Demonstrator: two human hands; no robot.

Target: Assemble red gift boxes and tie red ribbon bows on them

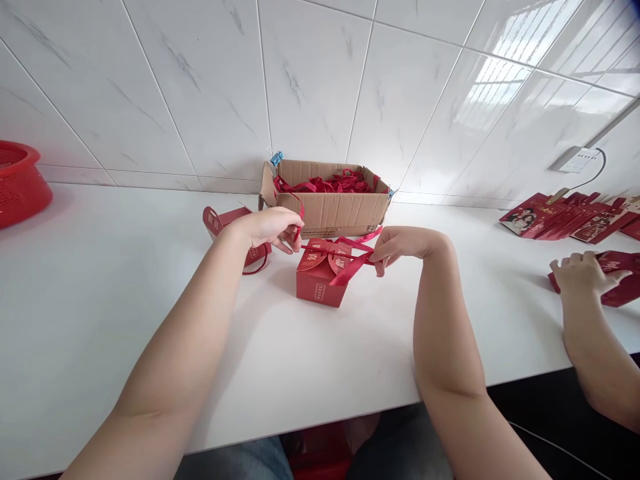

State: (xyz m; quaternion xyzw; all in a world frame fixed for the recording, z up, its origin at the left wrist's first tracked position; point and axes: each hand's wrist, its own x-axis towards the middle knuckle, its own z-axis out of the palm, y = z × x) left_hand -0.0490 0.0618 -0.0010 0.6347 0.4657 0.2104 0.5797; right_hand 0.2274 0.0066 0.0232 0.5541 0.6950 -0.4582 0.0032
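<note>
A small red gift box (320,283) with gold lettering stands on the white table, a red ribbon (351,268) crossing its top in a bow. To the left of the box, my left hand (276,230) pinches one end of the ribbon. My right hand (393,248) is closed on the ribbon at the right side, its fingers bent down. Between both hands the ribbon is stretched across the box top. Behind my left hand sits another red box (231,219) with a twisted red cord, partly hidden by my wrist.
An open cardboard box (330,210) full of red ribbons stands against the tiled wall. A red basket (23,187) is at the far left. At the right, another person's hand (585,273) touches a red box (623,280), near several red packages (543,217).
</note>
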